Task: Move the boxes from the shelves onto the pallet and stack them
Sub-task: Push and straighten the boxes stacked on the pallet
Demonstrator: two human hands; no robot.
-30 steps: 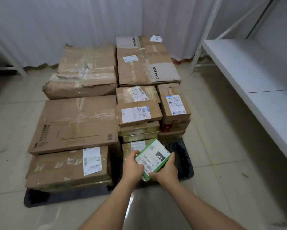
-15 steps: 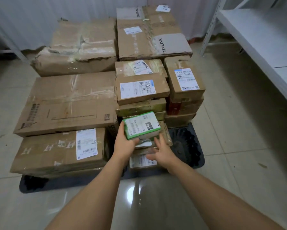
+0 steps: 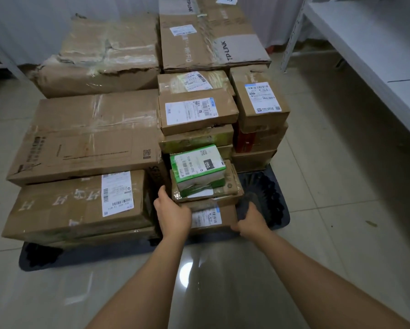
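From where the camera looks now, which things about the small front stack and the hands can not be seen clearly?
- Left hand, head view: its fingertips are hidden behind the low front stack's left side.
- Right hand: whether it touches the labelled bottom box is unclear; the box corner hides its fingers.
- Flat box under the green box: mostly covered by it.
- Label print: too small to read.
- Pallet: mostly buried under boxes.
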